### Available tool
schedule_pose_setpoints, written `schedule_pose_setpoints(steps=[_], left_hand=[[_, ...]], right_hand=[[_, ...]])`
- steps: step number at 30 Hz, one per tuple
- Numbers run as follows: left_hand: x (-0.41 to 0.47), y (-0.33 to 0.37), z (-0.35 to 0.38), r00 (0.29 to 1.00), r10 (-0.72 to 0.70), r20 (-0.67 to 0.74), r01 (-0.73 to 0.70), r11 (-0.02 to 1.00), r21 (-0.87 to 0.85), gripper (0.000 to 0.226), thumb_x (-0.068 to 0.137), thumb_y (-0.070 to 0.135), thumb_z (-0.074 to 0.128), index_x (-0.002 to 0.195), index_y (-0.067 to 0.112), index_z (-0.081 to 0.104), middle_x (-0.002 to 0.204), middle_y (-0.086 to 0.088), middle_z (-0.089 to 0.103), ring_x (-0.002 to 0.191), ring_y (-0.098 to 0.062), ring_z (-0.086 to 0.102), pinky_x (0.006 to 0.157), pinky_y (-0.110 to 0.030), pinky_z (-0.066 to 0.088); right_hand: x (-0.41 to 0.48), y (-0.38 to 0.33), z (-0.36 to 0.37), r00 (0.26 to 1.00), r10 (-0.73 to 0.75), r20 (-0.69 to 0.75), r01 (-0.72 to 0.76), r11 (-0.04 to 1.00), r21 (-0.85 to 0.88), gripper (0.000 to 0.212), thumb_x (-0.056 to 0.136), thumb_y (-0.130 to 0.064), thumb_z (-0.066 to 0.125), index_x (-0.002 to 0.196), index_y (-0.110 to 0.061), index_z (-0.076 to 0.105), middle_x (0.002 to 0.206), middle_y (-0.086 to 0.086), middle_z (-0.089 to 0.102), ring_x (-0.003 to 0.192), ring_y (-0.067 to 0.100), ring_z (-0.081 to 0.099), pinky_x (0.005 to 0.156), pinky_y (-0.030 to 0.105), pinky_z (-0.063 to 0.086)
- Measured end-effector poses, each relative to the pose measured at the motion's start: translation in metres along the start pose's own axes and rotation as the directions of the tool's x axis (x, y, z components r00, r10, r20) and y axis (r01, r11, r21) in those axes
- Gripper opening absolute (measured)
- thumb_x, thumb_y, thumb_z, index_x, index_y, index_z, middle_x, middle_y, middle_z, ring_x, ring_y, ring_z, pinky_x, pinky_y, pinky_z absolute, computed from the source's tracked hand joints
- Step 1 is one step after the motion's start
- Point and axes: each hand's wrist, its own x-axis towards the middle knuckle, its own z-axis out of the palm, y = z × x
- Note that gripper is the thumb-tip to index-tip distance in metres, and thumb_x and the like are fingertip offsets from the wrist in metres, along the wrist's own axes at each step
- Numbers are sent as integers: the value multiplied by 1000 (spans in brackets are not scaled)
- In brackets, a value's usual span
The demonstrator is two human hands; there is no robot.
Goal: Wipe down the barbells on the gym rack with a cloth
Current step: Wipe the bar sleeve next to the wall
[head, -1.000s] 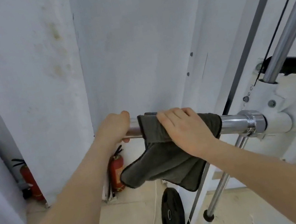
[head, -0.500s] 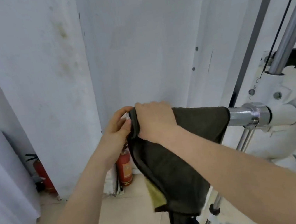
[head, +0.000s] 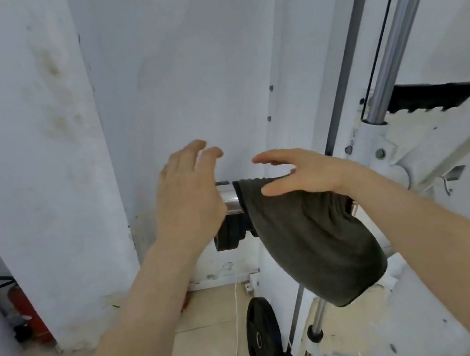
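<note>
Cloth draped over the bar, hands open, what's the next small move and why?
Probably close the right hand around the cloth on the barbell: the cloth just hangs loose, both hands open, left hand by the bare chrome end.

A dark cloth draped over the barbell hides all but a short chrome stretch. The left hand, soft with blur, covers the bar's end. Whether the right hand touches the cloth cannot be told. A weight plate is cut off by the bottom edge. A fire extinguisher sits half hidden behind the wall pillar. The rack's printed numbers are unreadable.
</note>
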Motion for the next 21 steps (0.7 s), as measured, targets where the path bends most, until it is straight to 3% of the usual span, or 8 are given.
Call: schedule_pose_setpoints(steps=[2, 3, 5, 7, 9, 12, 15, 21], left_hand=[[-1, 56, 20, 961, 268, 62, -268, 963, -8, 45, 77, 13, 58, 122, 13, 60, 130, -10, 57, 121, -31, 49, 108, -46, 32], [-4, 80, 40, 932, 332, 146, -343, 938, 52, 49, 81, 19, 60, 128, 11, 56, 134, -12, 54, 124, -32, 47, 112, -47, 26], [-6, 118, 79, 895, 273, 353, -347, 923, 166, 66, 91, 29, 56, 146, 4, 29, 147, -19, 37, 136, -34, 32, 117, -49, 13], [1, 139, 109, 896, 182, 406, -318, 900, 297, 65, 98, 27, 41, 148, -1, 11, 146, -21, 33, 136, -35, 29, 117, -48, 10], [18, 149, 125, 897, 179, 404, -335, 871, 358, 50, 99, 24, 35, 141, -1, 25, 129, -15, 47, 123, -30, 43, 113, -44, 21], [43, 152, 131, 862, 195, 467, -357, 888, 289, 23, 96, 21, 41, 114, 9, 48, 100, -2, 58, 95, -20, 57, 82, -32, 38], [53, 148, 126, 834, 220, 506, -368, 906, 212, 15, 89, 26, 51, 90, 16, 40, 65, 5, 40, 59, -13, 44, 59, -28, 32], [51, 112, 111, 852, 159, 498, -276, 946, 170, 24, 77, 25, 62, 91, 20, 43, 65, 4, 41, 54, -15, 38, 48, -26, 21]], right_hand=[[-10, 16, -10, 944, 45, -328, 59, 952, 300, 30, 91, -29, 64, 122, -29, 64, 124, -13, 63, 114, 1, 56, 98, 23, 41], [-13, 28, -11, 857, 126, -499, 44, 948, 315, 21, 92, -23, 60, 111, -24, 69, 114, -8, 69, 107, 4, 61, 94, 24, 44], [-17, 55, -6, 692, 233, -683, -139, 972, 191, 20, 94, -19, 51, 101, -21, 69, 104, -3, 71, 102, 13, 63, 89, 30, 47], [-18, 75, 6, 639, 239, -732, -254, 963, 93, 26, 95, -17, 43, 102, -21, 68, 104, -5, 70, 97, 14, 61, 81, 28, 43], [-20, 82, 10, 593, 225, -773, -230, 968, 105, 31, 96, -15, 40, 106, -20, 68, 103, -5, 70, 92, 11, 58, 76, 25, 39], [-17, 79, 6, 575, 236, -783, -213, 968, 136, 36, 100, -19, 32, 120, -23, 61, 104, -3, 68, 94, 15, 58, 79, 30, 42], [-10, 81, 1, 591, 244, -769, -234, 964, 126, 37, 101, -25, 29, 122, -28, 58, 103, -4, 66, 94, 18, 58, 82, 36, 46], [-8, 91, -3, 636, 184, -749, -374, 923, -91, 54, 100, -40, 27, 70, -11, 61, 67, 5, 60, 69, 27, 55, 62, 37, 43]])
